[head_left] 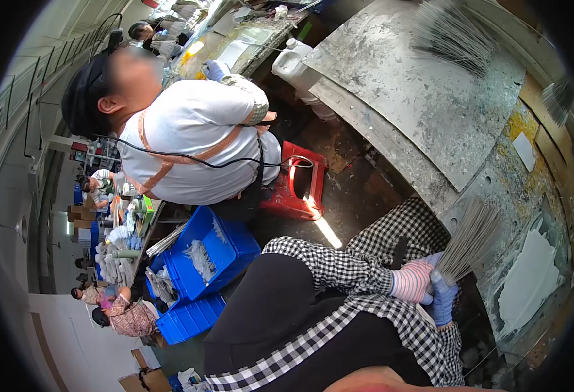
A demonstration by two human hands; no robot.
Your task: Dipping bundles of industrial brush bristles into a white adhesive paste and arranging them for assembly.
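Note:
A fanned bundle of thin grey sticks (470, 243) juts up and to the right from my two gloved hands, low on the right. My left hand (410, 279), in a pink-and-white striped glove, is closed at the lower end of the bundle. Beside it, my right hand (442, 299) in a blue glove has its fingers wrapped round the sticks. The lower ends are hidden by the gloves. Both forearms wear black-and-white checked sleeves, and the bundle's tips overlap the edge of the worktable (391, 98).
Loose grey sticks (453, 36) lie on the far worktable. A white patch (528, 281) and a white card (524, 151) mark its right side. A white jug (291, 60), a red stool (293, 189) and blue crates (202, 251) stand leftward. A co-worker (189, 137) works close by.

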